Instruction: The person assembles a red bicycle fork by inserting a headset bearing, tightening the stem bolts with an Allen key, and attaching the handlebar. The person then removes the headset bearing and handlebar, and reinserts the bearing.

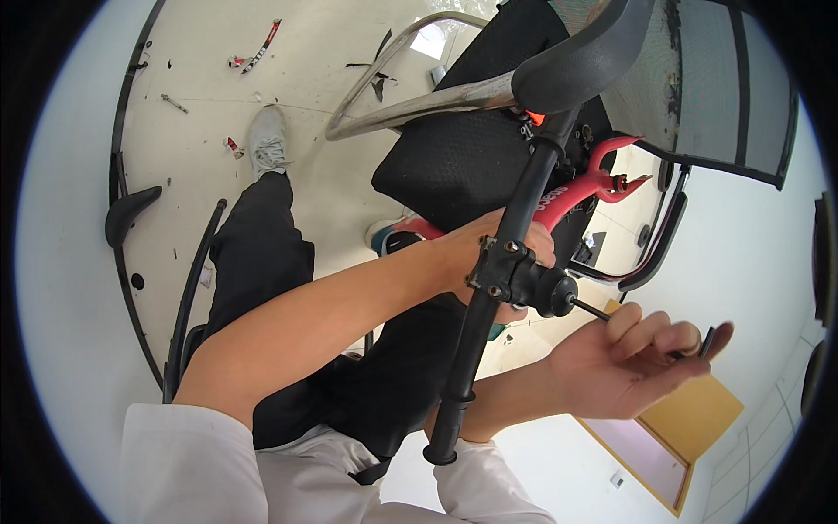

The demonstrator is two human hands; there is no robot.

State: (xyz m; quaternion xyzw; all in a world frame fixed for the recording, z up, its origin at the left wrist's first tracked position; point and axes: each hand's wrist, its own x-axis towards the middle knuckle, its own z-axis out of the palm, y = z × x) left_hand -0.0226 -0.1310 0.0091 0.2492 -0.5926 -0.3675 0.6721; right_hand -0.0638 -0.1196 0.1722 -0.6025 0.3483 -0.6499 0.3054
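Note:
A black handlebar (467, 367) with rubber grips runs upward across the middle, clamped in a black bolted stem (506, 269). From the stem a red fork (572, 199) points up and right. My left hand (480, 249) is closed round the red fork tube just behind the stem; the bar and stem hide part of its fingers. My right hand (624, 358) has its fingers curled round a black hex key (592, 307). The key's tip meets the round end of the stem, and its bent end sticks out past my fingertips.
Beyond the handlebar stands a chair with a black seat (463, 162), a metal frame and a grey armrest (585, 57). Another mesh chair (729, 96) is at the upper right. Small parts, including a bolt (174, 103) and a red-and-black strip (262, 48), lie about the floor.

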